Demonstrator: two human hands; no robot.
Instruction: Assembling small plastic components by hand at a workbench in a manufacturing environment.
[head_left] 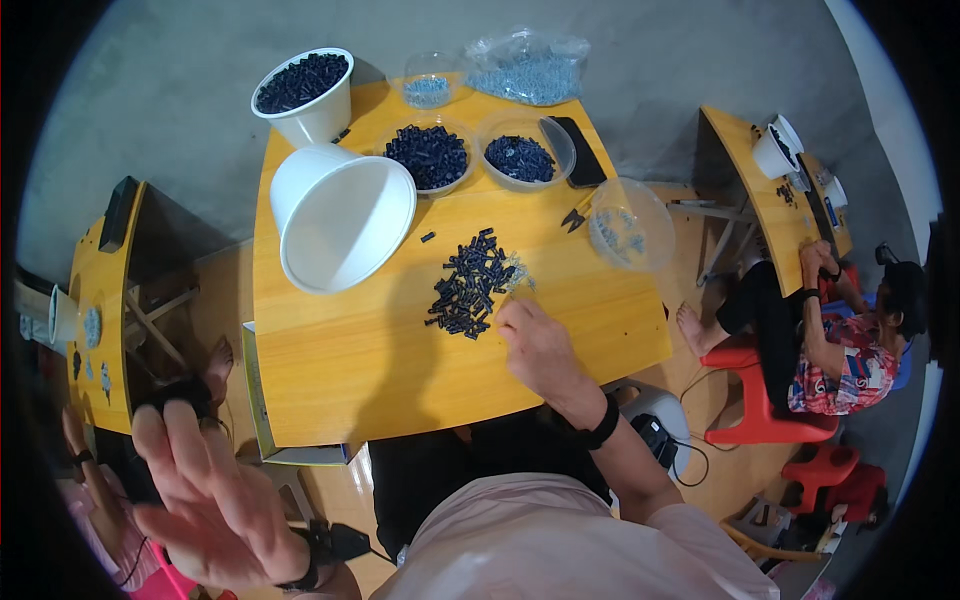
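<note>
My right hand [543, 350] is low over the table [570, 310], its fingers curled and pinched together. Whatever is between its fingertips, if anything, is hidden. Just beyond them lies a small scatter of thin silvery screws [518, 274], touching a loose pile of short black plastic pieces [465, 290]. One black piece [428, 237] lies apart from the pile. Raised off the left side of the table, my left hand [215, 495] has its fingers stretched out, and nothing shows in it. Both wrists wear black bands.
A tipped white bucket [345, 225] stands before a full bucket [300, 95]. Clear tubs [428, 155] [520, 150] hold dark parts. Pliers [578, 212], a clear tub [632, 228], a phone [578, 150] and a bag of screws [528, 75] lie around. People sit at side tables.
</note>
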